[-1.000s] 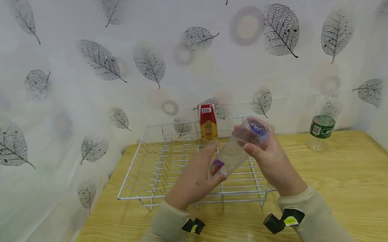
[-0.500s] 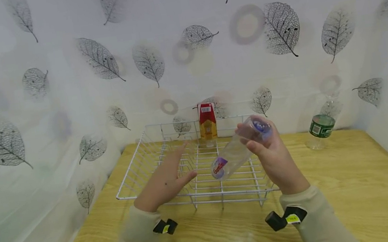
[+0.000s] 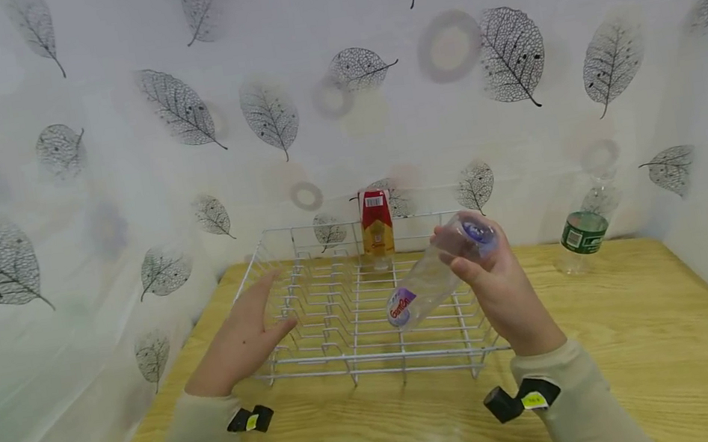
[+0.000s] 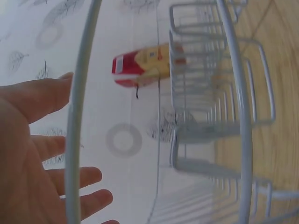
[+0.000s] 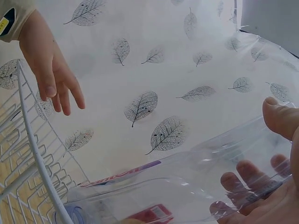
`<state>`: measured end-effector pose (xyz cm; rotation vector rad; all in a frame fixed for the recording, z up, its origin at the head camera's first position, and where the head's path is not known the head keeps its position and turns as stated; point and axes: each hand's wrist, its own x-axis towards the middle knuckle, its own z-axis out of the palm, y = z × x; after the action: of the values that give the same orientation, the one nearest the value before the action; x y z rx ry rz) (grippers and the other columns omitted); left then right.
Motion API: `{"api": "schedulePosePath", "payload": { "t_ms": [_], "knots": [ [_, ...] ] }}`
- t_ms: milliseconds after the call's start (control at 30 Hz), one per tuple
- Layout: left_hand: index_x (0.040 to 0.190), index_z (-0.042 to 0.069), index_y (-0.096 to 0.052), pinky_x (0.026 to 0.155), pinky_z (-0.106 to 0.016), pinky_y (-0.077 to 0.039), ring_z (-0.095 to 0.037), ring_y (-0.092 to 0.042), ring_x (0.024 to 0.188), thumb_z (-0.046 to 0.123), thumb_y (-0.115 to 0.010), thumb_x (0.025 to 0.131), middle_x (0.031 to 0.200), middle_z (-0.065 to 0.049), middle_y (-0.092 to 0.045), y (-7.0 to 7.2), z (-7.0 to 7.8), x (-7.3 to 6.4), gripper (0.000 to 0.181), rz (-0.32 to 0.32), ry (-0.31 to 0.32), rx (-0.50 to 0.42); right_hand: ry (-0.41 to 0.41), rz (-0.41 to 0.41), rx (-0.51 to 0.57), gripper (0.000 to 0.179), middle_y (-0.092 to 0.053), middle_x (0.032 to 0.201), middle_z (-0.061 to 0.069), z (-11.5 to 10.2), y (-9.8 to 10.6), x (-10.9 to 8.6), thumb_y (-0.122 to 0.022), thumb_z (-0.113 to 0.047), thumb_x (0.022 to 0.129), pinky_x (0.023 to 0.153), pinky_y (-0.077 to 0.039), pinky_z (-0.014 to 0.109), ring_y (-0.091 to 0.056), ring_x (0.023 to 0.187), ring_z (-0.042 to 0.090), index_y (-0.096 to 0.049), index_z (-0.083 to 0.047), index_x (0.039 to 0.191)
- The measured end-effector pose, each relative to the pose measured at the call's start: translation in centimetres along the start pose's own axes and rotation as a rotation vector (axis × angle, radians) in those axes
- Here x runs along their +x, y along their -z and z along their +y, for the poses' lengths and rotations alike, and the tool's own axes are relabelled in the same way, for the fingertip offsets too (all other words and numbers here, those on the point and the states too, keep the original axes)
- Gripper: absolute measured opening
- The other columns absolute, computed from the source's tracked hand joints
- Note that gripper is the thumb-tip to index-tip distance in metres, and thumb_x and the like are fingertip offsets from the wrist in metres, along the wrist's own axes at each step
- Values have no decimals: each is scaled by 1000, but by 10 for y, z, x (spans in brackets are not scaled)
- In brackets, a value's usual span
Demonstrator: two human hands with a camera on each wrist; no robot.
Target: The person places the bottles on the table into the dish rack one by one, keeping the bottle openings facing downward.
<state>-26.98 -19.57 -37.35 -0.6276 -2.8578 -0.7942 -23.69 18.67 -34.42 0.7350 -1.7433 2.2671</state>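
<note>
One wood-grain table (bearing a white rack) fronts leaf-printed sheeting.

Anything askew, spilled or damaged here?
Nothing clearly wrong: no spill or damage visible. The clear bottle tilts, but the right hand holds it. The green-label bottle on the table appears to lean; lens distortion may explain that.

Soft light is spreading; glare is whitening the surface below and left of the right hand, whose bottle is catching glints.
</note>
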Motion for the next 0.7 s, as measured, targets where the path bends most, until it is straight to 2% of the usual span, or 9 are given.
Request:
{"api": "schedulePosePath", "payload": {
  "t_ms": [233,400,500,600,700],
  "knots": [
    [161,4,-19,115,-66,-21,-46,-20,147,36,-59,104,162,-25,-23,12,-29,-8,77,-8,22,-24,13,8,-15,63,-49,145,18,-1,2,0,-59,-5,102,112,-39,38,-47,136,32,-25,-11,155],
    [162,3,-14,114,-67,-20,-47,-18,148,37,-49,108,164,-25,-17,17,-48,-13,73,-48,100,-117,3,12,-18,63,-49,145,17,-1,2,1,-60,-7,102,112,-39,37,-47,136,31,-25,-12,155],
    [163,7,-7,113,-69,-20,-50,-19,146,36,-43,110,165,-26,-13,16,-56,-16,71,-73,154,-167,2,9,-16,63,-50,145,17,-1,1,1,-61,-8,102,112,-39,37,-47,136,31,-25,-12,155],
    [164,11,-1,109,-71,-27,-54,-28,141,36,-38,111,160,-31,-20,14,-62,-19,69,-87,196,-224,2,1,-16,62,-50,144,17,0,1,1,-60,-8,102,113,-39,37,-48,135,31,-26,-13,154],
    [164,14,3,109,-69,-29,-53,-34,139,31,-35,112,155,-33,-29,11,-65,-20,67,-84,224,-322,4,-13,-34,60,-50,144,16,0,3,0,-59,-9,103,113,-39,36,-48,136,30,-26,-13,154]
  ]
}}
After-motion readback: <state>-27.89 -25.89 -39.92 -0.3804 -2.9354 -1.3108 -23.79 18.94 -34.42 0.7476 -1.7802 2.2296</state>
